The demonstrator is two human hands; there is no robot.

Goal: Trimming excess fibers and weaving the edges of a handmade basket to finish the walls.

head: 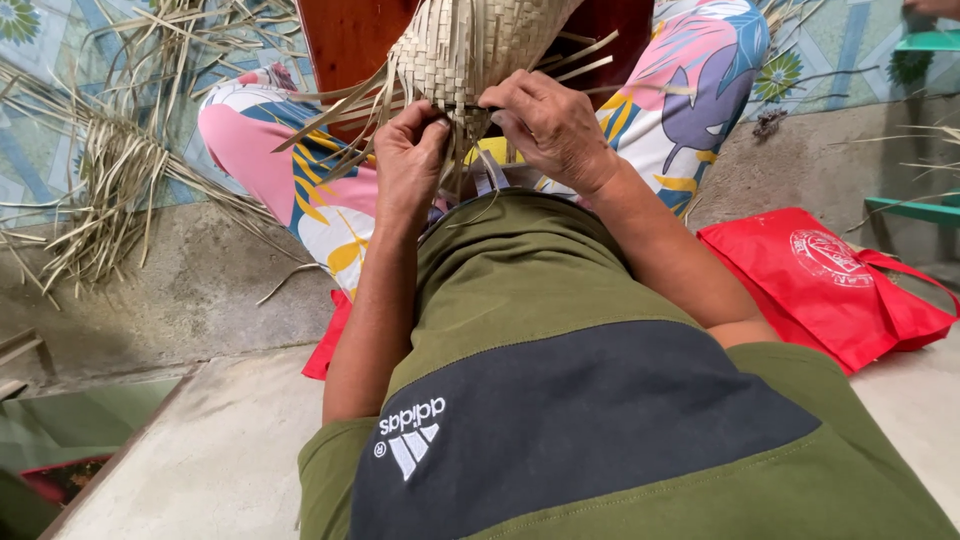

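Note:
A partly woven mat of pale dried leaf strips (455, 45) hangs in front of me over my lap, with loose strip ends sticking out on both sides. My left hand (408, 160) pinches strips at the lower edge of the weave. My right hand (548, 125) grips the same lower edge just to the right, fingers curled over the strips. Both hands almost touch each other. A reddish-brown wooden board (350, 40) stands behind the weave, between my knees in flowered trousers (690, 95).
A heap of loose dried leaf strips (110, 170) lies on the floor at the left. A red cloth bag (820, 285) lies at my right on the concrete ledge (220, 450). A green stool frame (925, 205) stands at the far right.

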